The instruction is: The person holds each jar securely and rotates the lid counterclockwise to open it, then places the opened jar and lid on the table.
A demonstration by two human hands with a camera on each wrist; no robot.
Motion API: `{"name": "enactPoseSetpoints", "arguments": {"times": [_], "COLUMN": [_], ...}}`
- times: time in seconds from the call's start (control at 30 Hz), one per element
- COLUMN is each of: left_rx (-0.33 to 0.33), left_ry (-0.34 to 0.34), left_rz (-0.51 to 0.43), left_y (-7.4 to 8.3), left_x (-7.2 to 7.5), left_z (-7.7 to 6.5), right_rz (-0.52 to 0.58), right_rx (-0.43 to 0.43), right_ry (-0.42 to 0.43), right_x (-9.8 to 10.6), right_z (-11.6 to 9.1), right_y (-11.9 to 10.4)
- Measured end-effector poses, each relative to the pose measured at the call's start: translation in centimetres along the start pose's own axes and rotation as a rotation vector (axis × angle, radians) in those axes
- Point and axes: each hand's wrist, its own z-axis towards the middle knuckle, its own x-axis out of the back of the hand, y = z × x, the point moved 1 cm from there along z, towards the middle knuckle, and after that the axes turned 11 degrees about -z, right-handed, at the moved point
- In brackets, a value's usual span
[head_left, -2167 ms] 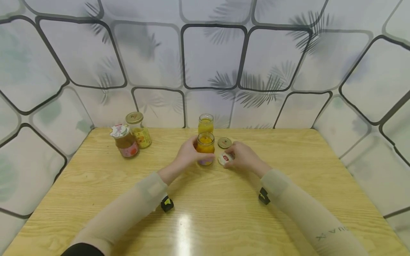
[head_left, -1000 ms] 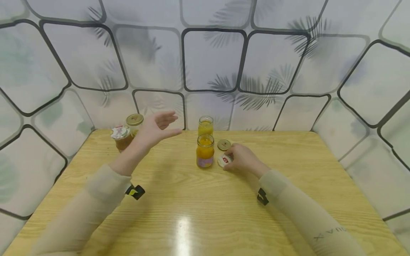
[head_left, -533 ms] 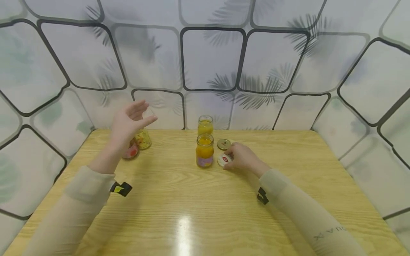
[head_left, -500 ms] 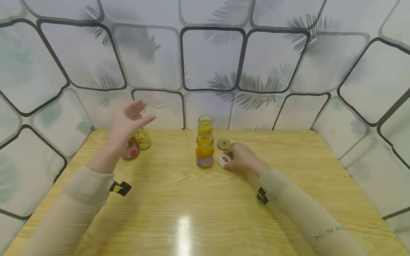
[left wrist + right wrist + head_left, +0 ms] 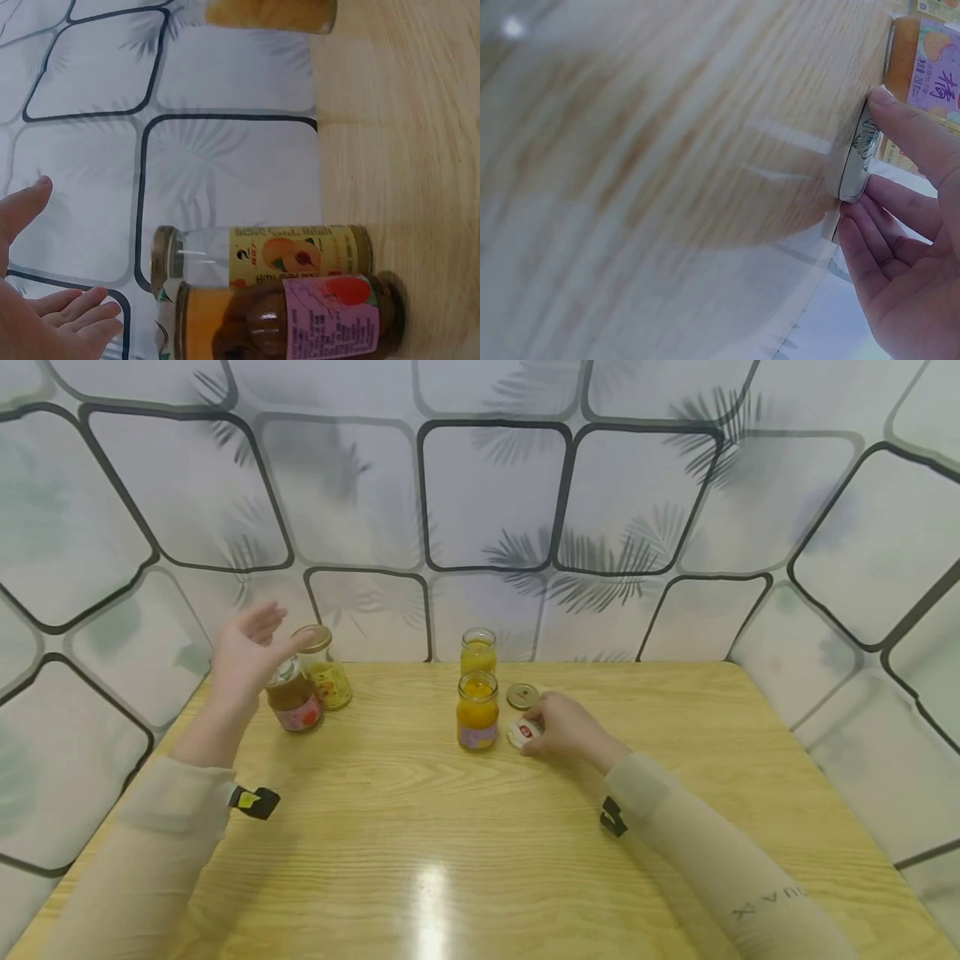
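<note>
Fingers spread, my left hand (image 5: 243,656) hovers in the air beside two lidded jars at the left, and nothing is in it. The nearer one is a brown-filled jar (image 5: 294,700) with a pink label; the hand partly covers its white lid. Beside it stands a clear jar (image 5: 330,681) with a gold lid and yellow label. With thumb and fingertips, my right hand (image 5: 566,731) pinches the edge of a white jar lid (image 5: 524,734) with a red mark, low at the table. An uncovered jar of orange fruit (image 5: 477,714) stands just left of that lid.
Behind the orange fruit jar stands another lidless jar with yellow contents (image 5: 478,652). A gold lid (image 5: 522,696) lies flat behind the white lid. The wooden table (image 5: 420,827) meets a patterned wall covering (image 5: 495,493) at its back edge.
My left hand has let go of the orange fruit jar and moved left to the two lidded jars, its fingers spread. The right hand stays at the white lid.
</note>
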Motion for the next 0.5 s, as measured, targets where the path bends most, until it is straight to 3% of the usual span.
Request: {"name": "enactPoseSetpoints", "arguments": {"times": [0.27, 0.5], "left_rx": [0.029, 0.084], "left_ry": [0.047, 0.082], "left_rz": [0.092, 0.075], "left_y": [-2.3, -4.3], "left_x": [0.9, 1.2], "left_z": [0.4, 0.5], "right_rz": [-0.011, 0.004], "right_rx": [0.0, -0.001], "right_ry": [-0.002, 0.006], "right_x": [-0.1, -0.2], "right_z": [0.0, 0.0], "right_y": [0.1, 0.2]}}
